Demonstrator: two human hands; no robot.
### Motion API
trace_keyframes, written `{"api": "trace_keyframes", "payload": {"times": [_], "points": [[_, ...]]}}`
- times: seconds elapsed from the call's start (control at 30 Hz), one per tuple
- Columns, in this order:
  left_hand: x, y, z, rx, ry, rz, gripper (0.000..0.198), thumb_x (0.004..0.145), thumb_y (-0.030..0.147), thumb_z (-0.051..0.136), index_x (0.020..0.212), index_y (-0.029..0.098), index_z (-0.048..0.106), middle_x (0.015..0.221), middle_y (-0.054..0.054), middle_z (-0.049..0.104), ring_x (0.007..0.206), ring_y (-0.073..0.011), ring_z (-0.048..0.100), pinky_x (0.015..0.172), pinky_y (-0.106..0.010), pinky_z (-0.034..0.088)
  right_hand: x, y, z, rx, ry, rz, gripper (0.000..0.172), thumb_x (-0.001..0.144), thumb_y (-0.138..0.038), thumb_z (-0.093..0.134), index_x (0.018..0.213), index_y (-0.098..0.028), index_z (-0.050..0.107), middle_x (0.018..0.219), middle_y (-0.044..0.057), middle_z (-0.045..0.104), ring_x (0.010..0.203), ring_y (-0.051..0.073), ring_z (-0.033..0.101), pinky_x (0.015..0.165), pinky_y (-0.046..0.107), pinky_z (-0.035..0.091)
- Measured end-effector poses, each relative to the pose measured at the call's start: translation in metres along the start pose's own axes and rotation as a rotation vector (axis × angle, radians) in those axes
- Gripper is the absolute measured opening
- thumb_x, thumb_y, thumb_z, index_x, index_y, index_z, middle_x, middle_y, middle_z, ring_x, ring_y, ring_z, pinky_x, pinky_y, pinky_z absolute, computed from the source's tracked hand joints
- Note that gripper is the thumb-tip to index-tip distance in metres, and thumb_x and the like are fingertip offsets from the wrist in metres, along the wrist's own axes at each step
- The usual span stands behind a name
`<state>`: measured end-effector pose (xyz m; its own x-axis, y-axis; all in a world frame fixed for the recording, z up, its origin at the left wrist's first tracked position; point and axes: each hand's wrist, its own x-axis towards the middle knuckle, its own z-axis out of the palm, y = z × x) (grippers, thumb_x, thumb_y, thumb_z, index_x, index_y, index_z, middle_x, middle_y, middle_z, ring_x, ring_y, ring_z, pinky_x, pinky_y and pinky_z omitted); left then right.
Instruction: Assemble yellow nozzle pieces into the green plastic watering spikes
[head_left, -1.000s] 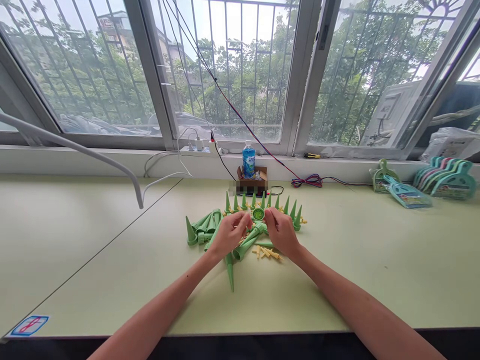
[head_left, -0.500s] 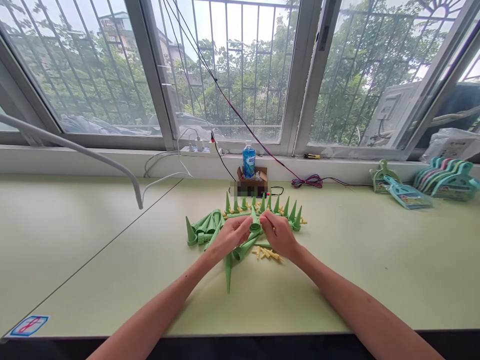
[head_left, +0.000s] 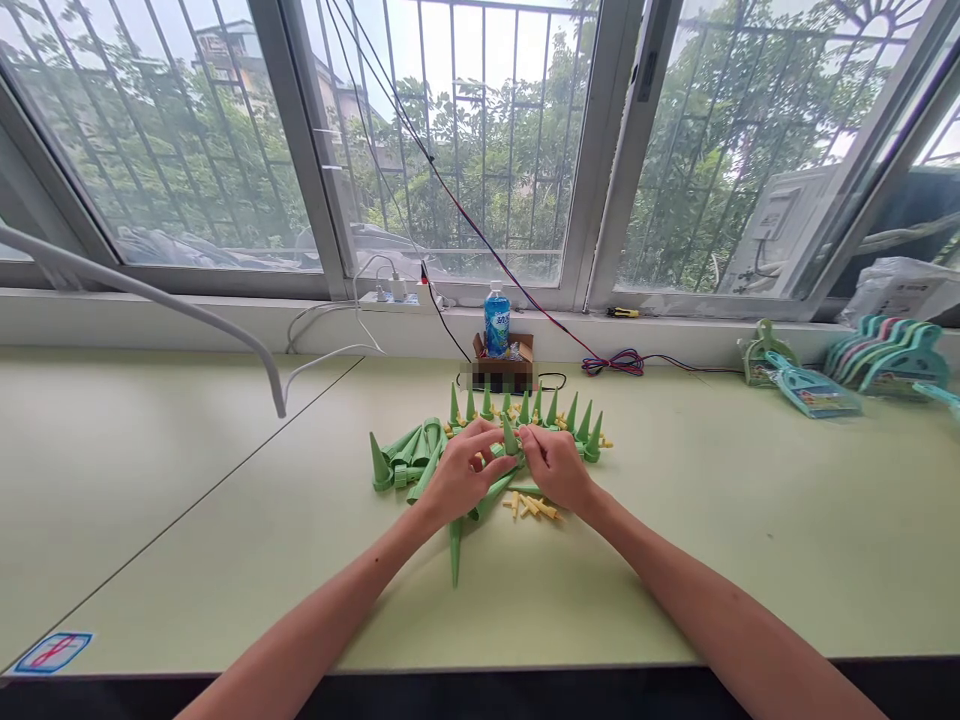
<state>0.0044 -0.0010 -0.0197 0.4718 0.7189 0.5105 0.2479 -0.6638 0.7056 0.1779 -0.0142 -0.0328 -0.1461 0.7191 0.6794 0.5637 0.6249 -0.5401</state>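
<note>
My left hand point(head_left: 463, 470) and my right hand point(head_left: 553, 463) meet over a heap of green plastic cone spikes point(head_left: 420, 450) on the pale green table point(head_left: 225, 520). Between their fingertips stands one upright green cone point(head_left: 509, 437), pinched from both sides. Behind it a row of upright green cones point(head_left: 559, 412) curves along the table. Small yellow plastic pieces point(head_left: 531, 506) lie just below my right hand. One long green spike point(head_left: 454, 550) points toward me under my left wrist.
A cardboard box point(head_left: 501, 362) with a blue-labelled bottle point(head_left: 496, 320) stands at the window sill. Red and black wires point(head_left: 611, 362) run along the back. Packaged teal and green items point(head_left: 885, 358) lie at the far right. A white bent tube point(head_left: 142, 295) crosses the left side.
The green piece held up between my hands has come down and turned point-up among the row. Both hands have sunk lower onto the heap.
</note>
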Motion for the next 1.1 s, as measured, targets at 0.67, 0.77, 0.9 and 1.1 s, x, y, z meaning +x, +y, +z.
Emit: {"api": "trace_keyframes", "payload": {"times": [0.67,0.77,0.9,1.1], "points": [[0.005,-0.0044,0.0008,-0.043,0.044,-0.148,0.061,0.094,0.054,0.033,0.056,0.014,0.057,0.064,-0.003,0.055,0.056,-0.0114,0.048,0.051,-0.023,0.037,-0.0009,-0.0089,-0.0031,0.081,0.028,0.0,0.035,0.099,-0.036,0.037,0.069,-0.02,0.043,0.059,-0.003,0.045,0.053,0.01,0.039,0.056,0.023,0.032],[0.005,-0.0028,-0.0013,-0.03,0.025,-0.141,0.059,0.093,0.054,0.037,0.051,0.014,0.047,0.066,-0.002,0.05,0.058,-0.0105,0.046,0.052,-0.022,0.037,-0.0012,-0.0085,-0.0017,0.118,0.01,-0.001,0.032,0.099,-0.034,0.037,0.073,-0.019,0.047,0.061,-0.003,0.046,0.054,0.01,0.041,0.056,0.022,0.033],[0.0043,0.0015,-0.0042,-0.08,-0.013,-0.142,0.051,0.091,0.051,0.044,0.056,0.015,0.048,0.067,0.001,0.04,0.057,-0.0087,0.041,0.05,-0.02,0.036,-0.0013,-0.0056,-0.0016,0.145,-0.001,0.009,0.029,0.099,-0.035,0.037,0.078,-0.019,0.05,0.061,-0.004,0.046,0.053,0.01,0.041,0.055,0.022,0.033],[0.0029,0.0029,-0.0054,-0.144,-0.019,-0.133,0.039,0.088,0.046,0.053,0.065,0.015,0.05,0.077,0.002,0.038,0.059,-0.0067,0.041,0.048,-0.018,0.039,-0.0013,-0.0015,-0.0007,0.171,-0.013,0.027,0.031,0.099,-0.037,0.037,0.075,-0.02,0.045,0.058,-0.004,0.044,0.051,0.01,0.039,0.054,0.022,0.031]]}}
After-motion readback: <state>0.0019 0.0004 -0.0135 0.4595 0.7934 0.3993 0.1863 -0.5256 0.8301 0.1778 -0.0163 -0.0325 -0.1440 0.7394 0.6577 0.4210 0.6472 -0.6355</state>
